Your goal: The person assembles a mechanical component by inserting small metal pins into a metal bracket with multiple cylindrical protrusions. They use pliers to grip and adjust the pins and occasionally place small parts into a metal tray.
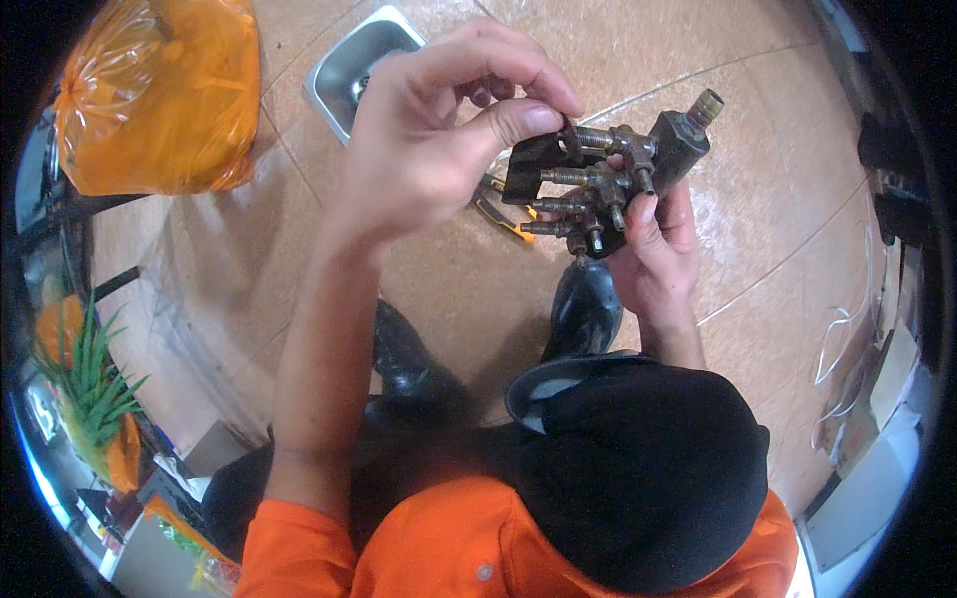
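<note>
Before me, my right hand grips a dark, worn metal valve manifold from below and behind. Several threaded brass stems stick out of it to the left, with short spouts below them, and a thick ribbed hose fitting rises at its upper right. Thumb and forefinger of my left hand pinch a small dark ring-shaped piece at the tip of the topmost stem. Whether it sits on the thread I cannot tell. Behind the stems shows a flat black part.
A yellow-and-black utility knife lies on the tiled floor below the manifold. Beyond my left hand stands a metal basin. An orange plastic bag is at far left, a green spiky plant nearer. A white cord lies right.
</note>
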The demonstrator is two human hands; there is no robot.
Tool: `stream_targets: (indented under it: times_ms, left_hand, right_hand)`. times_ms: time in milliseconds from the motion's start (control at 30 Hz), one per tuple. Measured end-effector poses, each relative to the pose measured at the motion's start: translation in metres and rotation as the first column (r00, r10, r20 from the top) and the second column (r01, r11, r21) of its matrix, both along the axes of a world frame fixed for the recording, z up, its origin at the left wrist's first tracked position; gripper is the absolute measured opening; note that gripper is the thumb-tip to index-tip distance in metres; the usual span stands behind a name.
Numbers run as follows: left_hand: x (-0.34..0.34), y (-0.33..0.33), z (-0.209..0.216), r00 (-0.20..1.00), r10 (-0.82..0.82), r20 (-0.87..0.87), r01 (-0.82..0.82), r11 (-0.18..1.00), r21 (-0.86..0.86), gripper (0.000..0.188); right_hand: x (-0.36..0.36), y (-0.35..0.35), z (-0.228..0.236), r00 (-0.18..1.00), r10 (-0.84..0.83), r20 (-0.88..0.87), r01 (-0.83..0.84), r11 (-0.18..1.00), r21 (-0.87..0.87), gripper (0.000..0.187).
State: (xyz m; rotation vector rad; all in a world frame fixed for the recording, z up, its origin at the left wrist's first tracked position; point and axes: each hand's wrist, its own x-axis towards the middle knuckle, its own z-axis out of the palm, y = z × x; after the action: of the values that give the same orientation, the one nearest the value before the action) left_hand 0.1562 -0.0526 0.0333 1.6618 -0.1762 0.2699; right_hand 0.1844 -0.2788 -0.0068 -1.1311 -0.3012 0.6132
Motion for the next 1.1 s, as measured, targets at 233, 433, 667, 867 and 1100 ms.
stream_targets:
  times_ms: [233, 433, 667, 867, 1100]
  left_hand:
    - [-0.008, -0.007, 0.003, 0.967, 0.103, 0.234, -0.18, 0.925, 0.334, 0.025]
    - [-0.004, -0.003, 0.006, 0.957, 0.087, 0.276, -0.195, 0.9, 0.391, 0.036]
    - [-0.004, -0.002, 0.006, 0.94, 0.037, 0.34, -0.206, 0.855, 0.476, 0.046]
    - [-0.001, -0.001, 0.002, 0.953, 0.061, 0.296, -0.188, 0.886, 0.424, 0.046]
    - [-0.002, -0.008, -0.005, 0.972, 0.145, 0.184, -0.196, 0.932, 0.304, 0.046]
  right_hand:
    - [-0.001, 0.009, 0.006, 0.992, -0.124, 0.004, 0.124, 0.992, -0.011, 0.061]
    - [0.0, 0.008, 0.006, 0.994, -0.014, -0.105, 0.027, 0.991, 0.128, 0.057]
    - [0.002, 0.006, 0.001, 1.0, -0.001, -0.028, 0.003, 0.997, 0.071, 0.047]
    - [-0.003, 0.009, -0.002, 0.998, -0.053, -0.038, 0.054, 0.998, 0.023, 0.046]
    - [-0.001, 0.011, 0.0, 0.987, -0.002, -0.159, 0.023, 0.992, 0.127, 0.053]
